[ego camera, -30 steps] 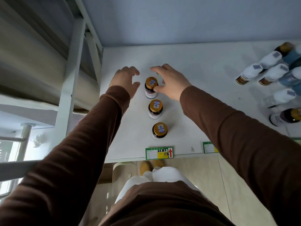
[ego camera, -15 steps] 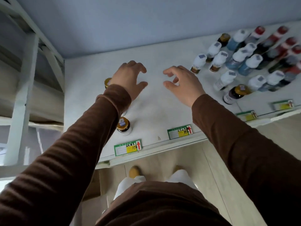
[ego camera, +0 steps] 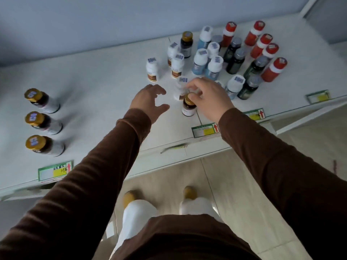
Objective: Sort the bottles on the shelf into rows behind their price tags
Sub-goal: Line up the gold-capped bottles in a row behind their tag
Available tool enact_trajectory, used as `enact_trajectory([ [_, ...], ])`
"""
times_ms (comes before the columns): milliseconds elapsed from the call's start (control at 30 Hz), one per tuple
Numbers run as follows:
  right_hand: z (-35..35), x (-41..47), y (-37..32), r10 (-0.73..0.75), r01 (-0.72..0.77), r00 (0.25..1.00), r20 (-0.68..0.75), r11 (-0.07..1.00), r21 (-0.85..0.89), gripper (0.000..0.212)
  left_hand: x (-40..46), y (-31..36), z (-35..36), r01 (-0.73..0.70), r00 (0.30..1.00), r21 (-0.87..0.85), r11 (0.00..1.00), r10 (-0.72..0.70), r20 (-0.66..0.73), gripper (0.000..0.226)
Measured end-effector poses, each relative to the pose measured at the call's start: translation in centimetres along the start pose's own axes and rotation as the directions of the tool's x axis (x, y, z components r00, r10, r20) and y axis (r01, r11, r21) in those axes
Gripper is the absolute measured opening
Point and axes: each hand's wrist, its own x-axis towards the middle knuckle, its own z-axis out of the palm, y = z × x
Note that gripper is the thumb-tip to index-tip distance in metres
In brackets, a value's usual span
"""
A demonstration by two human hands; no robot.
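Long dark-brown ribbed knit sleeves (ego camera: 281,166) reach both wrists, above white trousers (ego camera: 139,216) and mustard-yellow shoes (ego camera: 189,192).

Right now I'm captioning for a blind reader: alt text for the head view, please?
The right hand pinches the gold cap of a dark bottle beside a mixed bottle cluster; the left hand hovers open. Three gold-capped bottles line up behind a left price tag.

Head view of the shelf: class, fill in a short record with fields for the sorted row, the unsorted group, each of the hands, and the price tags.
sorted row: three gold-capped bottles in a line behind the leftmost price tag
unsorted group: mixed white-, red- and dark-capped bottles clustered at right
left hand: open, empty, above the shelf
right hand: fingertips on the cap of a gold-capped bottle
price tags: four visible along the front edge
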Motion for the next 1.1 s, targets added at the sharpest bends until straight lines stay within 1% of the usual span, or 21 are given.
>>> enact_trajectory([
  [67, -0.8, 0.3, 2.0, -0.01, 0.01, 1.0, 0.03, 1.0, -0.009, 0.025, 0.3, 1.2, 2.4, 0.073, 0.997, -0.049, 0.996, -0.072, 0.027, 0.041],
  [167, -0.9, 1.1, 3.8, -0.039, 0.046, 0.99, 0.137, 0.998, -0.05, 0.035, 0.8, 2.0, 5.7, 0.163, 0.984, -0.094, 0.982, -0.155, 0.087, 0.05],
  [267, -0.3, 1.8, 4.4, -0.089, 0.11, 0.966, 0.242, 0.991, -0.076, 0.048, 1.3, 2.4, 8.2, 0.215, 0.974, -0.15, 0.965, -0.2, 0.105, 0.056],
  [333, 0.3, 2.1, 4.5, -0.105, 0.133, 0.954, 0.282, 0.988, -0.082, 0.051, 1.7, 2.5, 9.4, 0.225, 0.973, -0.181, 0.957, -0.212, 0.09, 0.054],
  [433, 1.0, 2.5, 4.6, -0.113, 0.144, 0.945, 0.307, 0.986, -0.08, 0.048, 2.2, 2.6, 10.8, 0.245, 0.97, -0.217, 0.945, -0.238, 0.056, 0.047],
  [500, 1.0, 2.8, 4.8, -0.114, 0.136, 0.947, 0.299, 0.989, -0.054, 0.045, 2.3, 2.5, 10.9, 0.257, 0.966, -0.263, 0.93, -0.253, 0.051, 0.043],
  [567, 0.4, 3.3, 4.8, -0.097, 0.101, 0.957, 0.273, 0.995, -0.001, 0.044, 2.0, 2.2, 10.3, 0.263, 0.965, -0.383, 0.886, -0.236, 0.117, 0.039],
  [600, 0.0, 3.6, 4.7, -0.082, 0.077, 0.964, 0.254, 0.997, 0.031, 0.042, 1.8, 2.0, 9.6, 0.267, 0.962, -0.495, 0.827, -0.202, 0.183, 0.036],
  [633, -0.6, 3.9, 4.5, -0.065, 0.047, 0.969, 0.239, 0.996, 0.08, 0.041, 1.4, 1.8, 8.8, 0.282, 0.956, -0.63, 0.724, -0.152, 0.252, 0.033],
  [667, -1.2, 4.2, 4.2, -0.045, 0.008, 0.973, 0.228, 0.987, 0.161, 0.039, 1.1, 1.7, 7.8, 0.311, 0.945, -0.751, 0.583, -0.104, 0.311, 0.031],
  [700, -1.7, 4.5, 3.8, -0.025, -0.037, 0.975, 0.221, 0.962, 0.271, 0.036, 0.8, 1.6, 6.9, 0.35, 0.931, -0.826, 0.441, -0.066, 0.359, 0.031],
  [733, -2.2, 4.7, 3.3, -0.008, -0.079, 0.975, 0.22, 0.92, 0.385, 0.034, 0.6, 1.6, 6.0, 0.38, 0.92, -0.863, 0.332, -0.036, 0.391, 0.033],
  [767, -2.6, 4.9, 2.8, 0.005, -0.11, 0.975, 0.221, 0.879, 0.464, 0.033, 0.5, 1.6, 5.2, 0.396, 0.913, -0.88, 0.263, -0.01, 0.408, 0.037],
  [800, -2.8, 5.1, 2.4, 0.015, -0.128, 0.975, 0.221, 0.853, 0.506, 0.034, 0.3, 1.7, 4.5, 0.4, 0.911, -0.891, 0.216, 0.013, 0.412, 0.04],
  [833, -3.1, 5.4, 2.1, 0.016, -0.133, 0.975, 0.221, 0.84, 0.526, 0.035, 0.2, 1.8, 3.9, 0.396, 0.913, -0.901, 0.179, 0.029, 0.407, 0.042],
  [900, -3.5, 5.8, 1.5, -0.019, -0.114, 0.973, 0.229, 0.826, 0.552, 0.036, 0.1, 1.9, 2.9, 0.38, 0.921, -0.918, 0.117, 0.043, 0.387, 0.037],
  [967, -4.0, 6.1, 1.1, -0.085, -0.077, 0.962, 0.261, 0.828, 0.555, 0.035, 0.0, 2.0, 1.8, 0.356, 0.932, -0.928, 0.107, 0.029, 0.361, 0.031],
  [1000, -4.2, 6.3, 1.0, -0.126, -0.054, 0.951, 0.282, 0.832, 0.553, 0.035, 0.0, 2.1, 1.3, 0.337, 0.94, -0.932, 0.132, 0.008, 0.341, 0.031],
  [1033, -4.3, 6.4, 1.0, -0.169, -0.028, 0.938, 0.301, 0.832, 0.555, 0.036, 0.1, 2.2, 0.9, 0.31, 0.95, -0.933, 0.182, -0.019, 0.312, 0.032],
  [1100, -4.5, 6.5, 0.7, -0.233, 0.004, 0.913, 0.336, 0.827, 0.562, 0.039, 0.1, 2.6, 0.2, 0.23, 0.973, -0.907, 0.353, -0.071, 0.219, 0.037],
])
